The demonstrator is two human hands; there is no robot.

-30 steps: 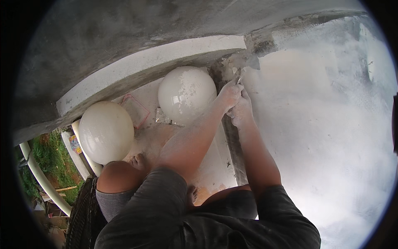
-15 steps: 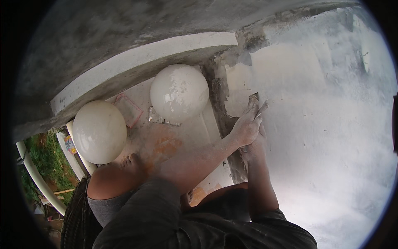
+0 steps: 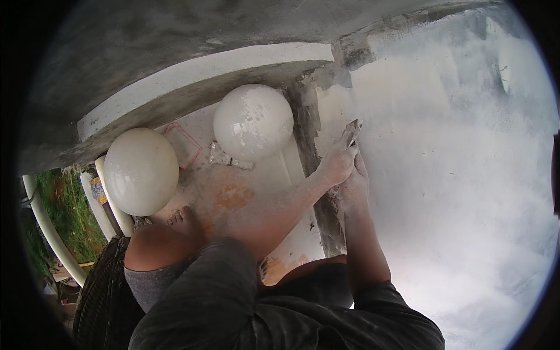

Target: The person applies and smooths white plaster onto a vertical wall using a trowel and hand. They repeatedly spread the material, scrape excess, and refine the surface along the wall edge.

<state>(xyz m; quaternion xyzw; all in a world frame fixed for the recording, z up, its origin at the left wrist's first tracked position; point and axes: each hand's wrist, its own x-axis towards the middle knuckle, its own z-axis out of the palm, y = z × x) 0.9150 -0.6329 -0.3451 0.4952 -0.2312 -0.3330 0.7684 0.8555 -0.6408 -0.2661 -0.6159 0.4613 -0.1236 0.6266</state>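
Observation:
Both my hands are dusted with white powder and come together in front of the pale wall. My left hand (image 3: 338, 164) is closed, with the flat, plaster-smeared blade of a putty knife (image 3: 351, 132) standing out past its fingers. Just below and touching it, my right hand (image 3: 354, 188) is also closed, on the handle of a second putty knife that is mostly hidden. The two blades overlap, so their edges are hard to tell apart. The wall (image 3: 431, 175) beside them carries a smooth white coat with greyer patches toward the top.
Two round white globes (image 3: 254, 122) stand on the dusty ledge floor at left, with a crumpled clear wrapper (image 3: 228, 157) and a pink-edged bag (image 3: 184, 146) between them. A raw cement strip (image 3: 308, 122) borders the coated wall. Pale railing pipes (image 3: 51, 227) and a dark woven seat (image 3: 108, 291) lie left.
My hands have shifted slightly up and left. The two blades, apart before, now lie together. The view has moved a little.

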